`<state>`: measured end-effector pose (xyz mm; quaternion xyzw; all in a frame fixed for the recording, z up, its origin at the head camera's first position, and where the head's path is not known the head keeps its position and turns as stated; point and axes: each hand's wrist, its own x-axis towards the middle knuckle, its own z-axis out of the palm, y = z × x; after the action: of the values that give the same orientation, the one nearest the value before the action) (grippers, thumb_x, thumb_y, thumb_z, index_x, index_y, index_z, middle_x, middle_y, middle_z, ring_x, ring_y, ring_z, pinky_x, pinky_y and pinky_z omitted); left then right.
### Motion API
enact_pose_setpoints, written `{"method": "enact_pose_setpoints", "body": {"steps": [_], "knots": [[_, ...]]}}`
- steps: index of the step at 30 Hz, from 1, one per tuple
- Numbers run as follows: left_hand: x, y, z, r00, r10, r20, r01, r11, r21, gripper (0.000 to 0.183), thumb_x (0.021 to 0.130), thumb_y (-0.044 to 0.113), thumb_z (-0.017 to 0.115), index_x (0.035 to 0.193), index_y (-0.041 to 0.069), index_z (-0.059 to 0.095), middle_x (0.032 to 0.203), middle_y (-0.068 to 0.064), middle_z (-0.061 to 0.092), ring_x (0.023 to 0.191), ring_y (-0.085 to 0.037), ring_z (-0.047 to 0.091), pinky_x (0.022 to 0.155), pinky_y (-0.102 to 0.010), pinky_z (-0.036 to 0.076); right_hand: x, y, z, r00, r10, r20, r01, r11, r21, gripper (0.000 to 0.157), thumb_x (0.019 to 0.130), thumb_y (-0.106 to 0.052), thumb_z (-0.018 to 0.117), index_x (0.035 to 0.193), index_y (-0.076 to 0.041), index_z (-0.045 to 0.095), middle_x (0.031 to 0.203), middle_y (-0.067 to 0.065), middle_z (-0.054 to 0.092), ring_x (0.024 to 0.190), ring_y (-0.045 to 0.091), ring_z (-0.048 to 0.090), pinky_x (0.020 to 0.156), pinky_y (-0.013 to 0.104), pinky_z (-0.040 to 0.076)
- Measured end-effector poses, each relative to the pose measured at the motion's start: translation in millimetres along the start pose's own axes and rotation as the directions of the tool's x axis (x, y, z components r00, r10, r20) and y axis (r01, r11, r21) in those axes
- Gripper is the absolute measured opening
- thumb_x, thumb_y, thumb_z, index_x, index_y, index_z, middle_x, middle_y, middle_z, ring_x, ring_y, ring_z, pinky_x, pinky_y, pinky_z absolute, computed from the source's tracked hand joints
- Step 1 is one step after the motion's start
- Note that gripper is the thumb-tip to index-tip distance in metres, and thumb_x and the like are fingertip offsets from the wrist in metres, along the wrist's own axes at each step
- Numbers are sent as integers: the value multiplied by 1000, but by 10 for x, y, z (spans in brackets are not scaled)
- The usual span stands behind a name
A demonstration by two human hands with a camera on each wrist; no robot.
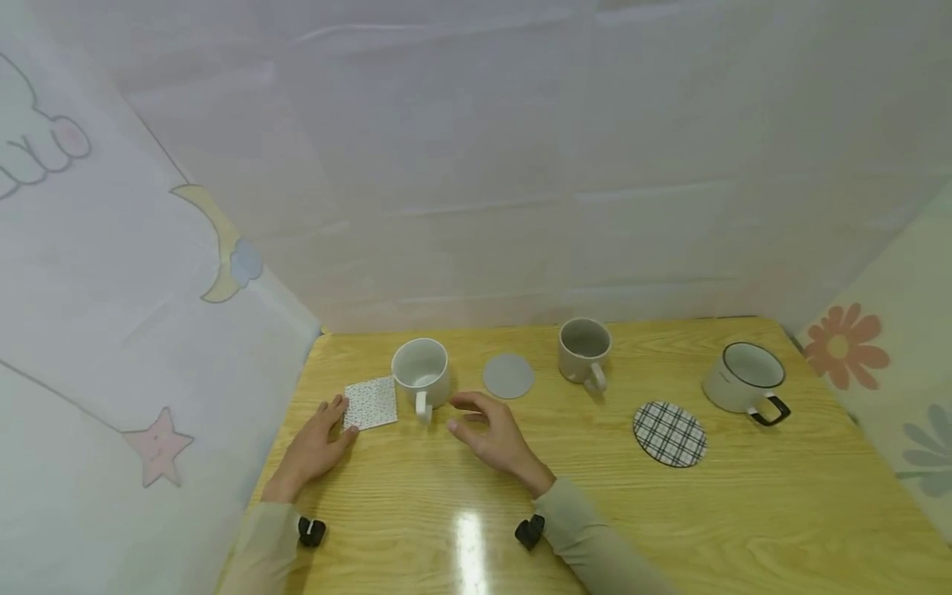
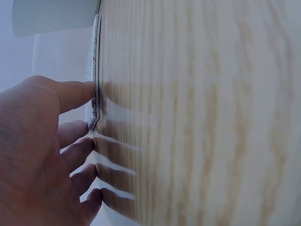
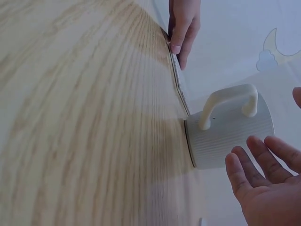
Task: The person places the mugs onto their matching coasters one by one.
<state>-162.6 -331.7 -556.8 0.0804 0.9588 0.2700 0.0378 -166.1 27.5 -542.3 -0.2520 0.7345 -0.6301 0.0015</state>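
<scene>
My left hand (image 1: 316, 442) rests at the left side of a square speckled coaster (image 1: 371, 404). Its thumb touches the near edge and its other fingers, loosely spread, lie by the left edge with their tips down on the table. Just right of the coaster stands a white ribbed mug (image 1: 421, 372), upright, its handle (image 3: 230, 101) turned towards me. To the right of this mug my right hand (image 1: 491, 434) hovers with fingers apart and slightly bent, nothing in its grasp. In the right wrist view its fingertips (image 3: 254, 141) overlap the mug's side.
Behind my right hand lies a round grey coaster (image 1: 509, 376). A greyish mug (image 1: 583, 351) stands right of it. Farther right are a round checked coaster (image 1: 670, 434) and a white mug with dark rim and handle (image 1: 742, 378). Printed sheets (image 1: 476, 207) enclose the wooden table (image 1: 416, 512).
</scene>
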Motion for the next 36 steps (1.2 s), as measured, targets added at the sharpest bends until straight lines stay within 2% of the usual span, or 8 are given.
{"method": "enact_pose_setpoints", "body": {"steps": [6,14,21,29,36], "knots": [[-17,-17,-8,1000,1,3,-1,1000,-10,70,110,35,61,164,-3,36,171,-27,30,157,-58,21,121,-78,25,22,49,85,1000,14,-18,-14,1000,0,42,100,-11,73,136,8,63,137,30,66,130,45,65,105,64,55],[-112,1,-44,999,-29,17,29,999,-19,70,110,33,60,164,-4,34,171,-28,28,157,-58,20,120,-80,23,35,15,176,998,48,47,-48,999,4,44,103,-17,71,140,4,62,140,30,64,130,48,63,105,63,55],[-33,37,-63,1000,0,26,0,1000,-28,70,111,32,59,164,-5,34,171,-30,27,157,-59,19,121,-79,22,60,6,195,997,54,56,-54,999,0,45,103,-19,71,139,7,61,139,31,64,126,51,63,104,63,56],[-5,-2,-58,1000,1,30,0,999,-38,70,111,34,59,164,-5,34,171,-29,28,157,-59,18,123,-77,22,92,-9,265,993,92,70,-93,996,3,46,102,-18,72,141,3,62,139,22,67,129,44,65,105,49,59],[-6,-14,-41,1000,7,28,-6,999,-36,70,111,33,59,164,-6,34,171,-30,27,157,-60,18,123,-77,22,92,8,327,995,70,67,-72,997,15,43,103,-17,70,140,2,63,140,21,67,129,42,66,104,48,59]]}}
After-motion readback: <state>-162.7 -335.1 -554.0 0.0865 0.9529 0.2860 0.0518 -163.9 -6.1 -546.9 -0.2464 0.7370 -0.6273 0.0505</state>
